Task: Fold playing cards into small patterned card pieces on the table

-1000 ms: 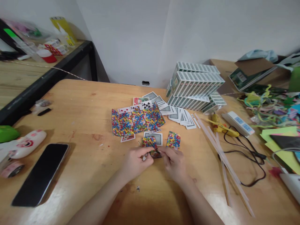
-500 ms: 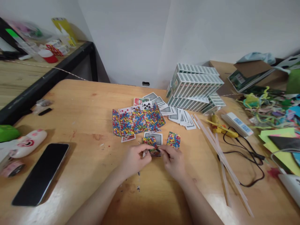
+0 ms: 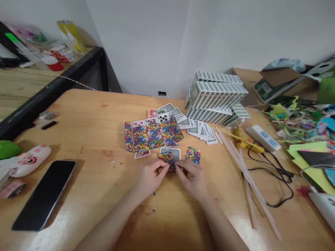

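Note:
My left hand (image 3: pixel 150 178) and my right hand (image 3: pixel 192 179) meet at the middle of the wooden table (image 3: pixel 99 115). Both pinch a small folded card piece covered in multicoloured paper (image 3: pixel 167 159). Just beyond it a green-backed playing card (image 3: pixel 175 152) lies flat. Another small multicoloured piece (image 3: pixel 193 154) lies to the right of my fingers. Farther back stands a long open strip of joined cards with the same multicoloured covering (image 3: pixel 153 135).
Loose playing cards (image 3: pixel 195 126) fan out behind the strip, with stacked card packs (image 3: pixel 217 96) beyond. A yellow glue gun (image 3: pixel 246 142), glue sticks (image 3: pixel 248 181), a power strip (image 3: pixel 263 137) and black cable lie right. A black phone (image 3: pixel 43 195) and toy (image 3: pixel 24 160) lie left.
Both hands have shifted slightly forward and closed in on the small multicoloured piece, which has turned a little between the fingers. Nothing else on the table has moved.

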Demonstrator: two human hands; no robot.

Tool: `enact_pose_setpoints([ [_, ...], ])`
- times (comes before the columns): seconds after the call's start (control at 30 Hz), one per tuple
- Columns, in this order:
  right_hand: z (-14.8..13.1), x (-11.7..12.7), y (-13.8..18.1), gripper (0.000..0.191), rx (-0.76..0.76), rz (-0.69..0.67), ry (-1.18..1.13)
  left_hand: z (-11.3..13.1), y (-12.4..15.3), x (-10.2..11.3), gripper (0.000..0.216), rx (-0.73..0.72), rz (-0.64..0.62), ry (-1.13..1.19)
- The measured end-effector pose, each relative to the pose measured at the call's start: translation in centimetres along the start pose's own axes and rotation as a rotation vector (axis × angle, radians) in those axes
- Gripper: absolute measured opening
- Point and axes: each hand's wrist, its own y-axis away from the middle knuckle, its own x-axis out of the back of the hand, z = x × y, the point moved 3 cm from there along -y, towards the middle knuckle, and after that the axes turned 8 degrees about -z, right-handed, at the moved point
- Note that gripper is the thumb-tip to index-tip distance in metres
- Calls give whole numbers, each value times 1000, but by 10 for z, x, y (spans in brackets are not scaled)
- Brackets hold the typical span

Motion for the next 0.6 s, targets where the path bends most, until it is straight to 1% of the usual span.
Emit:
enact_pose_setpoints([
  [0.3, 3, -2, 4, 18, -25, 53, 88, 1, 1, -2, 11, -57, 70, 30],
  [0.47, 5, -1, 4, 20, -15, 74, 120, 3, 0, -3, 10, -41, 60, 35],
  [0.6, 6, 1, 3, 23, -18, 43, 82, 0, 0, -4, 11, -11, 39, 67],
])
